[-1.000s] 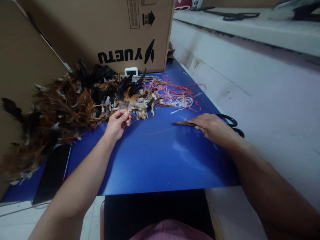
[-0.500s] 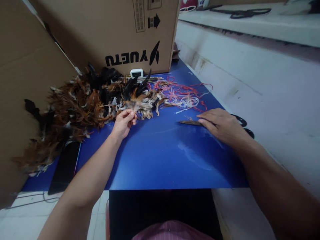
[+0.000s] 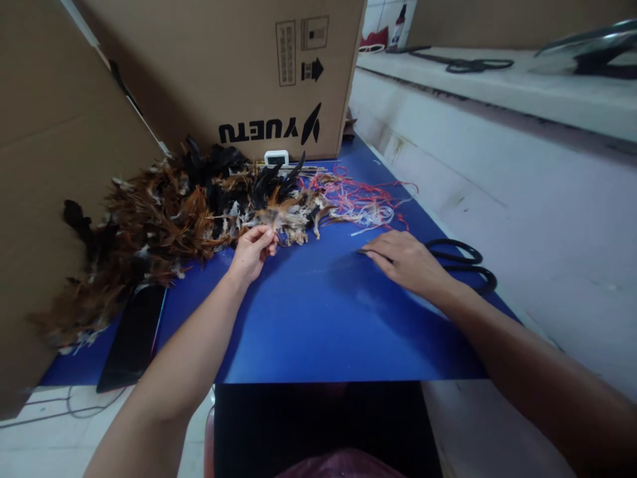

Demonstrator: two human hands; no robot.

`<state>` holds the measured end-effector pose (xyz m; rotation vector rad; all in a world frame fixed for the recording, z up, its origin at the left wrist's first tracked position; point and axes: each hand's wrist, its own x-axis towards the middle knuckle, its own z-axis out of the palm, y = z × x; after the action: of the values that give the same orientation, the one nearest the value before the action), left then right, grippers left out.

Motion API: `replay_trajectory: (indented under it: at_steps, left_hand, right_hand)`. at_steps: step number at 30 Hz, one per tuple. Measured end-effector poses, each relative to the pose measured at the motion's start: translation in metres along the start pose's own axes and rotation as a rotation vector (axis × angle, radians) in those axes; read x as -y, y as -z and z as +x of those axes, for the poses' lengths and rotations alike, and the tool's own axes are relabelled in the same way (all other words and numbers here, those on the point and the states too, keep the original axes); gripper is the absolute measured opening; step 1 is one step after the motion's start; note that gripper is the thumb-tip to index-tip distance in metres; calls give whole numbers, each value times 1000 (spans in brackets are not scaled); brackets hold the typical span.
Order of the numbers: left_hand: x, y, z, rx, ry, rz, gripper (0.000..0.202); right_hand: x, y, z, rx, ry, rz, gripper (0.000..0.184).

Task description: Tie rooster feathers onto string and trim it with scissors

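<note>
My left hand (image 3: 252, 253) is closed in a pinch at the front edge of a heap of feathers (image 3: 184, 216). Its thumb and forefinger grip the base of a small brown and grey feather (image 3: 277, 214). On the blue table, my right hand (image 3: 401, 259) lies over a pair of scissors (image 3: 470, 269), fingers closed around the blade end. A short dark tip pokes out past the fingertips, while the black handle loops show behind the hand. Most of the blades are hidden beneath it.
Red and white plastic strings (image 3: 373, 207) lie tangled beyond my right hand. A small white digital display (image 3: 277, 158) stands before the cardboard box (image 3: 239, 73). At left is a dark flat device (image 3: 133, 338). Another pair of scissors (image 3: 475, 65) rests on the ledge.
My right hand has moved left along the scissors towards the tip, baring more of the handles. The left hand keeps its pinch at the feathers. The head view has tilted slightly up.
</note>
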<state>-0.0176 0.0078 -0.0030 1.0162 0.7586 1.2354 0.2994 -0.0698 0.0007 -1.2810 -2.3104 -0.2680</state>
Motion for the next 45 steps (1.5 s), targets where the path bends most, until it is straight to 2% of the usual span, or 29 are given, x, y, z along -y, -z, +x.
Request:
replay_trajectory:
  at_steps: [4, 9, 12, 17, 20, 23, 26, 30, 32, 34, 37, 45]
  left_hand:
    - [3, 2, 2, 3, -1, -4, 33]
    - [3, 1, 2, 8, -2, -7, 33]
    - [4, 0, 2, 19, 5, -12, 33]
    - [5, -1, 2, 44, 6, -11, 33]
    - [6, -1, 2, 51, 1, -14, 33]
    - [6, -1, 2, 49, 2, -8, 32]
    - [7, -1, 3, 48, 6, -8, 32]
    - [7, -1, 3, 52, 6, -6, 31]
    - [7, -1, 2, 50, 7, 4, 30]
    - [6, 0, 2, 49, 7, 8, 30]
    - [6, 1, 1, 48, 1, 22, 29]
    - [5, 1, 0, 41, -13, 36, 35]
  right_hand:
    - [-3, -5, 38, 128, 1, -41, 29]
    - [-10, -20, 84, 305, -113, -261, 32]
    - [-13, -31, 99, 376, -171, -411, 31]
    - [-17, -45, 105, 412, -142, -506, 32]
    - [-21, -52, 105, 352, -168, -493, 31]
    - [-27, -53, 103, 219, -269, -356, 27]
    - [-31, -47, 102, 12, -431, -46, 16]
    - [-27, -34, 98, -261, -686, 500, 7]
    - [-22, -29, 95, -333, -797, 754, 7]
    - [-18, -28, 90, -370, -863, 918, 9]
    - [-18, -32, 82, -388, -877, 958, 10]
    - [-32, -43, 70, -343, -857, 821, 13]
